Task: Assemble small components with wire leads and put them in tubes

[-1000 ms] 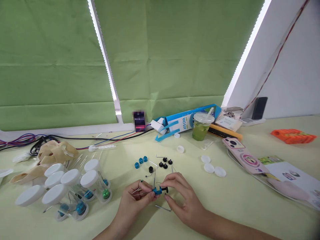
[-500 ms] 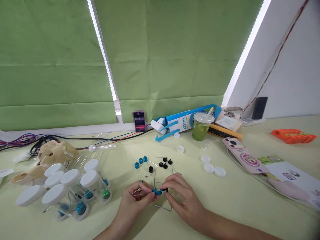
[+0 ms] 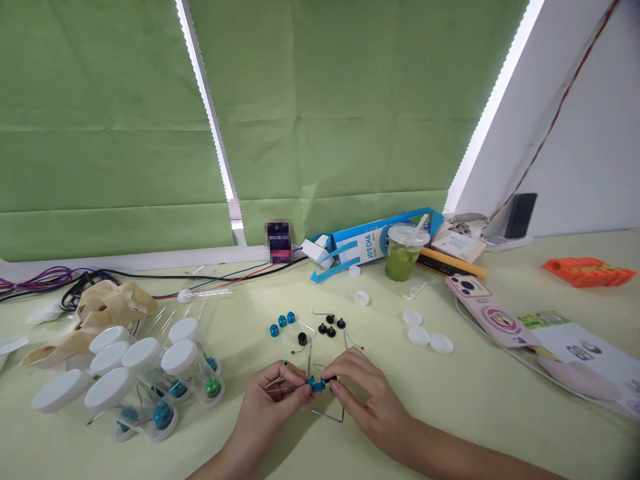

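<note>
My left hand (image 3: 280, 393) pinches a small blue metal part (image 3: 315, 383) between thumb and fingers, and a thin wire also shows at those fingers. My right hand (image 3: 365, 393) grips a black thumb screw (image 3: 330, 379) at the blue part's right end; fingertips cover much of it. Below the hands lies an L-shaped hex key (image 3: 328, 417), with another hex key (image 3: 309, 357) just beyond them. Farther up the table are blue knurled knobs (image 3: 283, 321), several black screws (image 3: 331, 331) and a black cylindrical knob (image 3: 302, 339).
Clear tubes with white caps (image 3: 143, 353) stand at left, holding blue and green parts. Behind them lie a beige cloth (image 3: 107, 307) and cables (image 3: 150, 275). Loose white caps (image 3: 419, 335), a green drink cup (image 3: 403, 257), a pink phone (image 3: 493, 313) and an orange packet (image 3: 587, 272) are at right.
My right thumb and fingertips have shifted slightly over the black screw, covering more of it. My left hand keeps its hold on the blue part.
</note>
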Demonstrator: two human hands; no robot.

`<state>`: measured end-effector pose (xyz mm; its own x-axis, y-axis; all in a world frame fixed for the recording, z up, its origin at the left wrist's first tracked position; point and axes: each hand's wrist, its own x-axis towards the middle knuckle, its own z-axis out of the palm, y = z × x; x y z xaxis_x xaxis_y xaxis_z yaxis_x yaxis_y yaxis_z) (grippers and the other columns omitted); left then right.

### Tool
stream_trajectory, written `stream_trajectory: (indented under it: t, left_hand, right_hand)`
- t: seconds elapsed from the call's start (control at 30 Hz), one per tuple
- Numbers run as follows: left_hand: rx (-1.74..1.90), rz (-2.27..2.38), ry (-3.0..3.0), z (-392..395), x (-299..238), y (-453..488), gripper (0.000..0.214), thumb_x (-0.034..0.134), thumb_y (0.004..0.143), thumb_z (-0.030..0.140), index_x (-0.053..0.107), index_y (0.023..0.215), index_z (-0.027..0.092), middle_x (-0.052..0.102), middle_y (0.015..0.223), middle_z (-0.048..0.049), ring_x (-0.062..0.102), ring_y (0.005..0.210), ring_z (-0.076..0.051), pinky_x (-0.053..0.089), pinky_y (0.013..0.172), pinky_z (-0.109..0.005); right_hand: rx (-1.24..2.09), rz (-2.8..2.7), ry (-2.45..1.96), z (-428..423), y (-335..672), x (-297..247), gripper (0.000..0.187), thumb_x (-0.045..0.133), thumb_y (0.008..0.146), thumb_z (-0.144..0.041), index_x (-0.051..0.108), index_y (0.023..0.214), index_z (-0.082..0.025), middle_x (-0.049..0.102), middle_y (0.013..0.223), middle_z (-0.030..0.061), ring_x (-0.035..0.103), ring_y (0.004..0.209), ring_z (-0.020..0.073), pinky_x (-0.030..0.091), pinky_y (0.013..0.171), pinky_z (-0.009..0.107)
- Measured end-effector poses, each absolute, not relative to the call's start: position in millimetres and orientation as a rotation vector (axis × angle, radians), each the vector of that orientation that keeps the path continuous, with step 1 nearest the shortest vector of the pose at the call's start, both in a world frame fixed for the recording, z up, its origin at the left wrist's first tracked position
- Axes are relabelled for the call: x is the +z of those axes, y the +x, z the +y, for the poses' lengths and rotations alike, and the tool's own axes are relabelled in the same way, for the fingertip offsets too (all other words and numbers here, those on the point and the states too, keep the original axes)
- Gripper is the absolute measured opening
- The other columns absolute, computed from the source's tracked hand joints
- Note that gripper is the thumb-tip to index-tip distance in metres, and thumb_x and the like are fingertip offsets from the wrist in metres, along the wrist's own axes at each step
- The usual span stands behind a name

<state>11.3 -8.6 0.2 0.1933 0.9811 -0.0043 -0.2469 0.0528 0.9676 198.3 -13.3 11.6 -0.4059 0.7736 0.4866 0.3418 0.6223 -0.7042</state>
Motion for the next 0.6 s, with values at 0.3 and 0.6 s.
stream_trajectory:
  t: [0.3,0.6]
  left_hand:
    - [1.237,0.945,1.004,-10.9,-0.5,16.7,0.019,0.077,0.055,0.021,0.059,0.055,0.012,0.058,0.063,-0.0003,0.061,0.057,-0.015,0.052,0.060,-0.027]
    - [1.156,0.871,1.085,-8.9,-0.9,10.0,0.011,0.072,0.063,0.016,0.062,0.060,0.014,0.062,0.067,-0.0013,0.061,0.063,-0.013,0.048,0.062,-0.024]
  right_hand:
    - [0.696,-2.001,-0.890,-13.1,199.0,11.2,0.018,0.043,0.087,-0.016,0.057,0.096,-0.022,0.058,0.084,0.0026,0.050,0.082,0.0153,0.039,0.077,0.030]
    - [0.690,-2.002,-0.899,-14.3,197.8,10.4,0.020,0.048,0.082,-0.013,0.055,0.098,-0.022,0.056,0.084,0.0031,0.049,0.083,0.0160,0.040,0.077,0.030]
